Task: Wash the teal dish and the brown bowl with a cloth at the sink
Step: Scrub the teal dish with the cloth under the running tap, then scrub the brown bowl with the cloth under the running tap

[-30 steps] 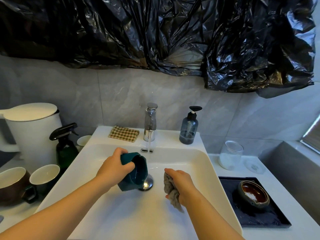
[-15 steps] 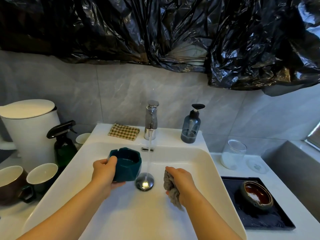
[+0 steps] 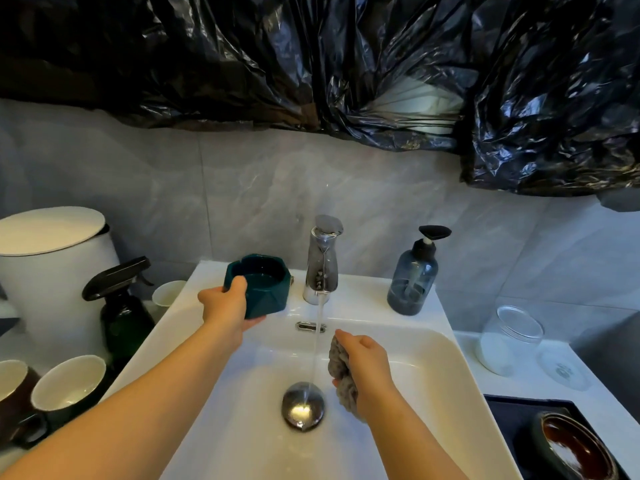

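Observation:
My left hand grips the teal dish by its near rim, upright, over the back left ledge of the white sink, left of the tap. Water runs from the tap down to the drain. My right hand holds a bunched grey cloth over the basin, just right of the water stream. The brown bowl sits on a black tray at the lower right, partly cut off by the frame.
A dark soap dispenser stands right of the tap. A glass jar and its lid lie on the right counter. Left of the sink are a green spray bottle, a white kettle, a small white cup and two mugs.
My left hand turned the teal dish upright and carried it from over the drain up to the back left ledge. The right hand stayed by the stream with the cloth. The checked cloth is now hidden.

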The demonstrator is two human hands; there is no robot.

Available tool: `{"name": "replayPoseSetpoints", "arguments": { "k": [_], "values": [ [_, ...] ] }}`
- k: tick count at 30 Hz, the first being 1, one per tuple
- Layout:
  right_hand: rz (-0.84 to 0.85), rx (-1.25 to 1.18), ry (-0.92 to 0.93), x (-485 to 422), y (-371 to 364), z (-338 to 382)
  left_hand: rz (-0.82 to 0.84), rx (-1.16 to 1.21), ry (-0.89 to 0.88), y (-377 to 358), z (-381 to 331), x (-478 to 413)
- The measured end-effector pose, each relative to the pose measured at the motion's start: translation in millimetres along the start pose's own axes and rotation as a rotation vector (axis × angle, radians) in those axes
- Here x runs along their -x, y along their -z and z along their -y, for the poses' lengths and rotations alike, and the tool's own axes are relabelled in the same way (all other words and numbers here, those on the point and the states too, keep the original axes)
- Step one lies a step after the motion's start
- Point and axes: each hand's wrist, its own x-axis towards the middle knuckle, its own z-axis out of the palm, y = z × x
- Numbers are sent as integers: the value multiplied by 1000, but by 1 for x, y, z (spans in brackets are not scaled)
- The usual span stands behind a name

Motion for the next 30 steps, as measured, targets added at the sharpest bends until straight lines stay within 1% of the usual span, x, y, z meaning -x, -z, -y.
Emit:
{"name": "replayPoseSetpoints", "arguments": {
  "k": [4,7,10,13,14,15,17,21,23,25,27,30],
  "values": [
    [8,-17,-22,-16,-1,-2,-25,-79,-53,-20,-11,-18],
    [-4,-13,-32,-23,-3,-4,-102,-199,-42,-29,-13,-30],
    [-1,-18,-24,-28,-2,-4,-147,-452,-83,-29,-11,-40],
    [1,-32,-26,-29,-1,-4,-109,-843,-197,-20,-7,-41],
    [0,-31,-23,-29,-1,-4,-100,-923,-235,-17,-6,-40],
    [-1,-27,-19,-28,0,-4,-91,-953,-254,-14,-5,-39],
    [-5,-19,-11,-27,1,-5,-68,-885,-242,-12,-5,-40],
    [2,-23,-12,-22,6,-3,29,-603,-87,-7,-9,-32],
    [5,-29,-20,-17,9,-3,50,-474,-42,-1,-9,-22],
    [-2,-23,-20,-11,13,-2,31,-398,-72,6,-6,-4],
    [-9,-2,-1,0,18,-1,23,-393,-140,13,0,19],
    [2,14,64,22,26,0,119,-459,-192,18,13,56]
  ]
}}
